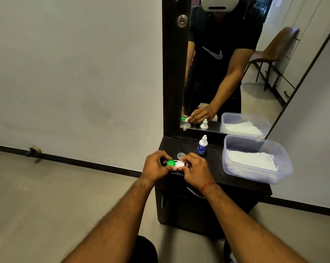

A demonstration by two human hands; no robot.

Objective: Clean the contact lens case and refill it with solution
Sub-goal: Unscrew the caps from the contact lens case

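The contact lens case (175, 163) has a green lid on its left well and a white lid on its right well. I hold it just above the front left corner of a dark cabinet top (213, 166). My left hand (155, 167) grips the green-lid side and my right hand (195, 168) pinches the white-lid side. A small white solution bottle (202, 145) with a blue label stands upright behind my right hand, its nozzle uncovered. Its small clear cap (181, 155) lies on the cabinet just behind the case.
A clear plastic tub (255, 158) with folded white tissues fills the right side of the cabinet top. A tall mirror (236, 63) stands at the back and reflects me. The cabinet has a drawer handle (195, 193) in front. A bare wall and floor lie to the left.
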